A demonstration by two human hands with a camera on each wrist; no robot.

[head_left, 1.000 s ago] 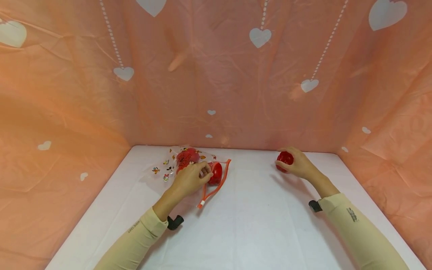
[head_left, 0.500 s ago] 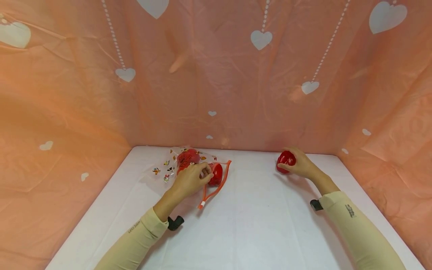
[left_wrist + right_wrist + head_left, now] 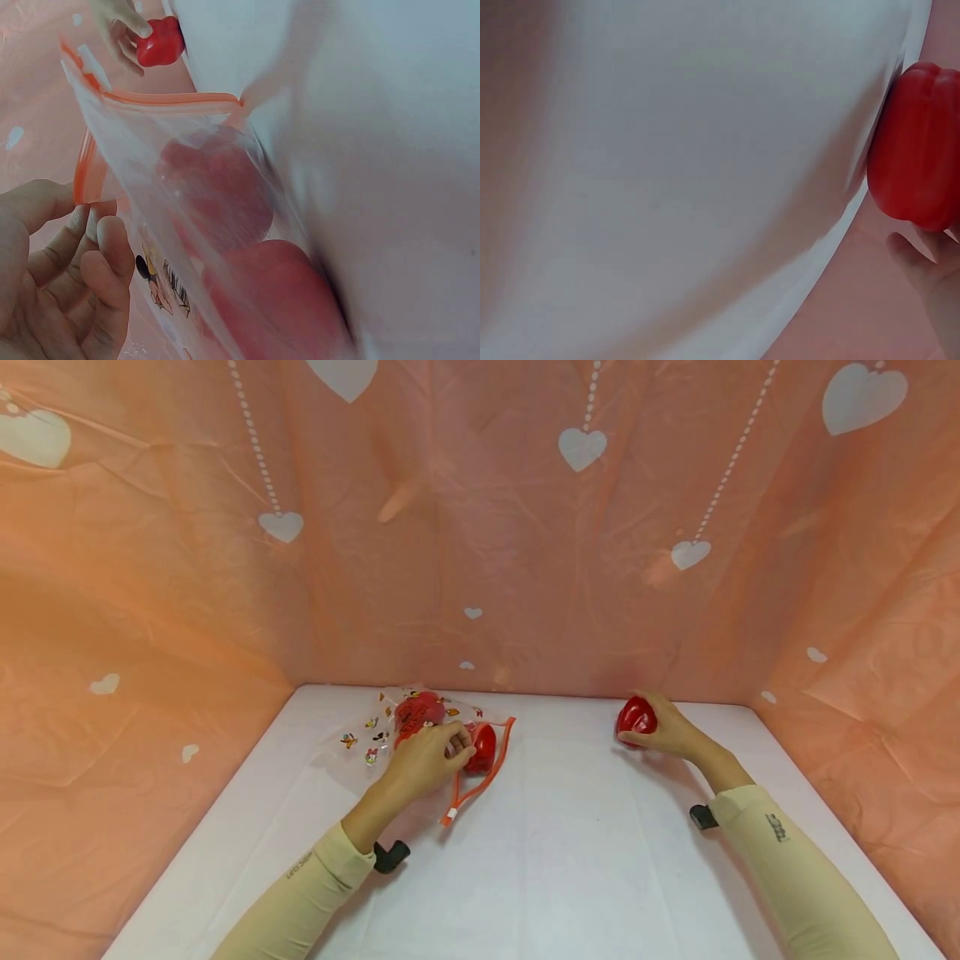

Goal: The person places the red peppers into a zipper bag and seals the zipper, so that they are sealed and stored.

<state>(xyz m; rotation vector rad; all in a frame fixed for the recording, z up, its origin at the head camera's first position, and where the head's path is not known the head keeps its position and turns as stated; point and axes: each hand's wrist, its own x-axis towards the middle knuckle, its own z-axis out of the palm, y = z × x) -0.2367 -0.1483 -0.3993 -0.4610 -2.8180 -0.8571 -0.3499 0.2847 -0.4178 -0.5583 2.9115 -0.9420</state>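
Observation:
A clear zip bag (image 3: 360, 739) with cartoon prints lies at the back left with its orange zip edge (image 3: 172, 99) spread wide. My left hand (image 3: 420, 760) pinches that edge between thumb and fingers, as the left wrist view shows. Inside are two red bell peppers: one pepper (image 3: 483, 747) by the mouth and another pepper (image 3: 277, 300) deeper in, seen through the film. Off to the right, my right hand (image 3: 670, 727) holds a third red bell pepper (image 3: 636, 717) close over the tabletop, fingers and thumb round its sides. In the right wrist view this pepper (image 3: 915, 150) hides part of the fingers.
White cloth covers the table (image 3: 555, 860). Behind it and on both sides hangs an orange-pink curtain (image 3: 517, 568) with white hearts. A black wrist mount shows at the left sleeve (image 3: 330, 860) and at the right sleeve (image 3: 780, 852).
The right hand has turned the pepper slightly, so more of its side shows in the head view. The left hand and the bag have stayed put; the head view has shifted a little.

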